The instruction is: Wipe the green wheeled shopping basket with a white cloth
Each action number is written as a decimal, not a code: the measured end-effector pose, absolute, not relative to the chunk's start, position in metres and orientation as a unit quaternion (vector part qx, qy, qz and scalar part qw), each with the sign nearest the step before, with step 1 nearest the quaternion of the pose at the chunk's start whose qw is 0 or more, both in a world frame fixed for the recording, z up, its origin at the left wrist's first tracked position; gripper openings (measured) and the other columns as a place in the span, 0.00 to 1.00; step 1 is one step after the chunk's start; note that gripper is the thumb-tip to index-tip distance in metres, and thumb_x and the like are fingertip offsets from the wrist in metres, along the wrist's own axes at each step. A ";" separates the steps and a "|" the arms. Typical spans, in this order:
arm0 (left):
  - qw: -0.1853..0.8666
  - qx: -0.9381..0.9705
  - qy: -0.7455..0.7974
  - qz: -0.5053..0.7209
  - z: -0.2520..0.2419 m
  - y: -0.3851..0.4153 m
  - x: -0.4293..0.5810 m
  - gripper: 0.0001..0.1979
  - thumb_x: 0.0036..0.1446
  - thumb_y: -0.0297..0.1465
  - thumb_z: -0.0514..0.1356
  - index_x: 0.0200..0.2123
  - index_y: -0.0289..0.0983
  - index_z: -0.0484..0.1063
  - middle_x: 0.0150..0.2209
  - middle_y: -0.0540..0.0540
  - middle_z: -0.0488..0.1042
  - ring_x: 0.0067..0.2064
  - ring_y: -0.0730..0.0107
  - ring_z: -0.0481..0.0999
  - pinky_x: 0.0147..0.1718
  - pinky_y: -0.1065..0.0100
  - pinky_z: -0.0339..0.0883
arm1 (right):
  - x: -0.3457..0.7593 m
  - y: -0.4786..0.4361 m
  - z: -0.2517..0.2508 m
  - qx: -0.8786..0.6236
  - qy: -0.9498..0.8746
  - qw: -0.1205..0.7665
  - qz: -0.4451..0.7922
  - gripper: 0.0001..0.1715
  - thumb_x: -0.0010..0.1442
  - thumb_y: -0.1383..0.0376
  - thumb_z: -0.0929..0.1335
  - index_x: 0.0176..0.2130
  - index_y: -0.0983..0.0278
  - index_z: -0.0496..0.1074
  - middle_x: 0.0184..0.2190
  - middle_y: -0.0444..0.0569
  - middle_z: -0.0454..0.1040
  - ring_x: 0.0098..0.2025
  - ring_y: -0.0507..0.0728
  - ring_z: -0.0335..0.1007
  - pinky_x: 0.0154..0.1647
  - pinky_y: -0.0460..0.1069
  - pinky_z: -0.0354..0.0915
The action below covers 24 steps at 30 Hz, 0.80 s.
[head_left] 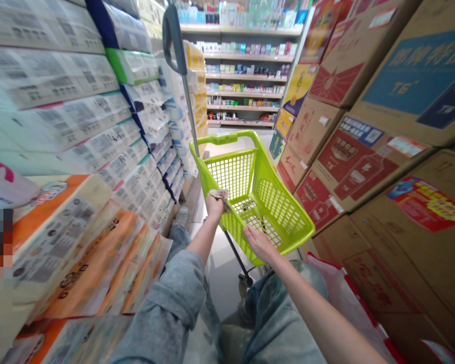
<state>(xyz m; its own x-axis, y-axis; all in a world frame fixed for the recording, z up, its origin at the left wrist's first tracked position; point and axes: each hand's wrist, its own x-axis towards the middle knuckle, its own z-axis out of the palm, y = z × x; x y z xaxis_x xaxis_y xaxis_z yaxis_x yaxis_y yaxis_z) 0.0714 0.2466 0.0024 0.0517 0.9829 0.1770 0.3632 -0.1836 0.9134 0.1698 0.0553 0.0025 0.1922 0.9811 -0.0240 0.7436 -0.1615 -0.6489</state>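
A lime-green shopping basket trolley (256, 210) with a slatted plastic basket stands in front of me, on a dark leg and caster. My left hand (214, 205) is closed around a crumpled cloth (220, 196), pressed against the left rim of the basket. On the near side edge of the basket lies my right hand (260, 245), its fingers bent over the plastic and partly hidden. The inside of the basket shows only its slatted floor and walls.
Packs of tissue paper (83, 237) are stacked along the left. Cardboard cartons (394, 167) rise close on the right. A tall grey pole with a loop handle (174, 40) stands behind the trolley's left side. Shelves of small products (246, 76) close off the far end.
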 end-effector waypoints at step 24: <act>0.152 0.910 0.204 0.328 0.016 0.167 0.074 0.11 0.59 0.27 0.50 0.44 0.39 0.68 0.47 0.42 0.67 0.53 0.63 0.63 0.53 0.59 0.57 | 0.210 0.063 -0.005 -0.700 -0.643 0.237 0.201 0.26 0.64 0.54 0.53 0.52 0.61 0.66 0.36 0.51 0.76 0.39 0.59 0.71 0.39 0.51 0.61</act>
<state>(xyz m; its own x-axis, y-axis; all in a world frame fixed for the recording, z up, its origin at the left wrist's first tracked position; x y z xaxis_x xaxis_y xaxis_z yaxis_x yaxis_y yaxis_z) 0.0740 0.1673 0.0163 0.7009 0.4713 0.5354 0.2712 -0.8704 0.4110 0.2096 0.0629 -0.0052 0.0930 0.9954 0.0235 0.8051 -0.0613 -0.5899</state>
